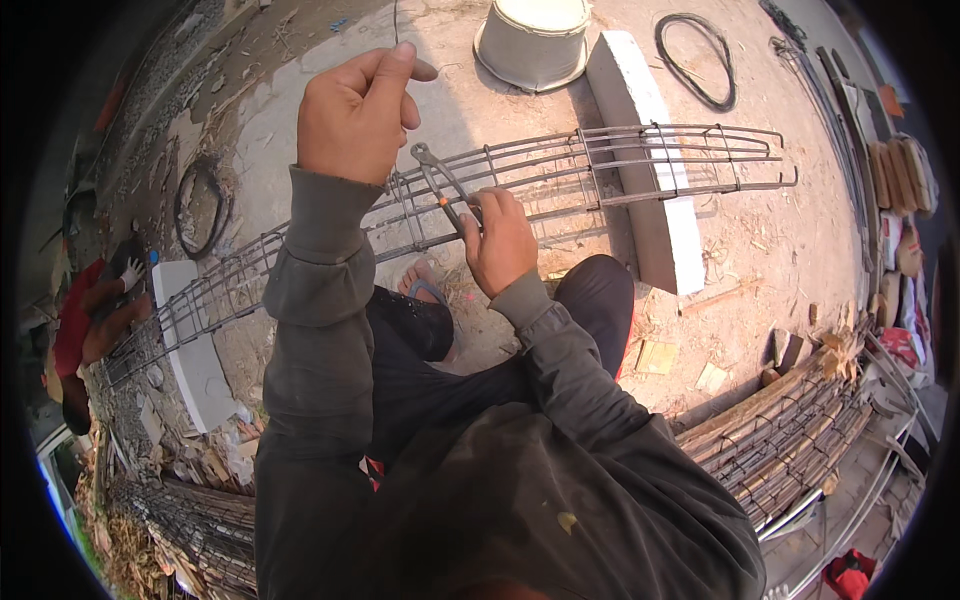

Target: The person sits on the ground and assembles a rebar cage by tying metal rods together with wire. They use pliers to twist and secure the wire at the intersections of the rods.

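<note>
While right hand (497,240) fingers grip pincers (440,180), left hand (352,112) pinches wire (395,20) (thin, dark).

Your long grey steel rebar cage (560,170), made of parallel bars ringed by square stirrups, lies level across two white concrete blocks. Your dark metal pincers (440,182) rest jaws-up against its near side, handles slanting down. A thin tie wire (396,22) rises straight above the cage.

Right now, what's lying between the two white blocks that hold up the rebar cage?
In the head view, between the left white block and the right white block the rebar cage spans sandy ground; the person's sandalled foot and dark-trousered knees sit there.
</note>
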### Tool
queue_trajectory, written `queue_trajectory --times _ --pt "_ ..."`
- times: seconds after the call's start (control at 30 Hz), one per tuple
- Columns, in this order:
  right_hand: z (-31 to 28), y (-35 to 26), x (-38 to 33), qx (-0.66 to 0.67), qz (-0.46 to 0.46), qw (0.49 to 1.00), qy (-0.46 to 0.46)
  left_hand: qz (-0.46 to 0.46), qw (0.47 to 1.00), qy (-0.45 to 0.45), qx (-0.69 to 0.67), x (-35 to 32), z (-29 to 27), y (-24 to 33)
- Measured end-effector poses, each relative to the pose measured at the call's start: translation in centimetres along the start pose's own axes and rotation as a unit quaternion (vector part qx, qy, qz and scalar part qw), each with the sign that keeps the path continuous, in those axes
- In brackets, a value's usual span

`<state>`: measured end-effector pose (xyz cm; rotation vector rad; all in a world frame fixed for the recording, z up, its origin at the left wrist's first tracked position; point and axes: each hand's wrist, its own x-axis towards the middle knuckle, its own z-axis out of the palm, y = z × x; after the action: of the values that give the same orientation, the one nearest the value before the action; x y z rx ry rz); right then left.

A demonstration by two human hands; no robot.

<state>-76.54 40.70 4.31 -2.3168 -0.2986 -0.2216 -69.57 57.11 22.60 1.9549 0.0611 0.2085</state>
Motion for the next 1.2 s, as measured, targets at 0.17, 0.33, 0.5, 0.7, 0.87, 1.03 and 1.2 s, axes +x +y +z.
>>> queue_trajectory --times 0.17,0.33,0.5,0.7,0.87,1.03,1.2 --pt "-4.6 6.4 -1.6 0.085 0.103 0.984 0.115 0.115 0.984 -0.118 0.072 -4.1 5.7 1.7" --pt "-10.5 10.8 -2.2 0.379 0.273 0.861 0.2 0.006 0.985 -0.139 -0.104 -4.6 9.0 9.3" --pt "-16.0 2.6 -0.3 0.589 0.181 0.782 0.091 0.098 0.967 -0.188 -0.138 -4.8 15.9 4.4" --pt "-20.0 2.4 -2.9 0.684 0.277 0.667 0.105 0.141 0.956 -0.254 -0.046 -7.1 21.3 4.3" --pt "-21.9 3.6 -5.3 0.641 0.29 0.687 0.182 0.169 0.937 -0.297 -0.074 -8.0 23.5 4.8" --pt "-21.2 5.7 -6.7 0.304 0.307 0.865 0.255 -0.054 0.945 -0.289 -0.14 -6.1 22.2 6.6" --pt "-22.1 5.0 -7.3 0.051 0.152 0.958 0.237 0.024 0.942 -0.335 -0.009 -4.4 20.0 6.1"
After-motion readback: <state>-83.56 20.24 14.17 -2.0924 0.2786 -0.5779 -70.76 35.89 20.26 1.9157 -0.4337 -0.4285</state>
